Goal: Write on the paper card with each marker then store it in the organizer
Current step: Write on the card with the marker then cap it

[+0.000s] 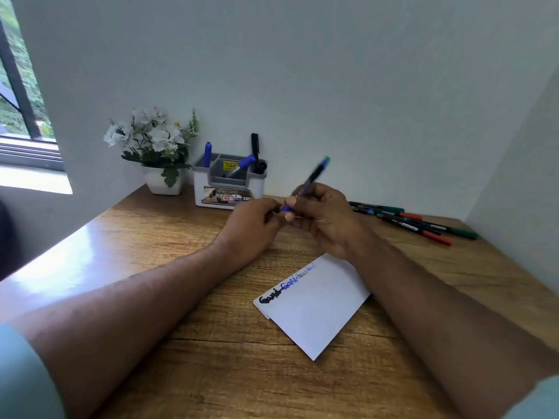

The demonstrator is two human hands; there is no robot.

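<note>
organizer (pixel 223 189) at the worktop's far edge, four markers already stored. left hand (pixel 254 225) pinches what looks like a blue cap; right hand (pixel 323 216) grips the marker (pixel 314 176), raised above the worktop's middle. light, stiff, smooth barrel: best held mid-shaft. paper card (pixel 314 303), thin and bendable, lies nearer; loose markers (pixel 411 220) wait far right.

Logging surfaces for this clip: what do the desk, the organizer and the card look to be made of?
Desk: wood or wood-look laminate, with visible grain and a glossy glare patch. Organizer: likely moulded plastic, smooth white shell with grey insert. Card: matte white paper, thin edge, ink writing on it.
</note>
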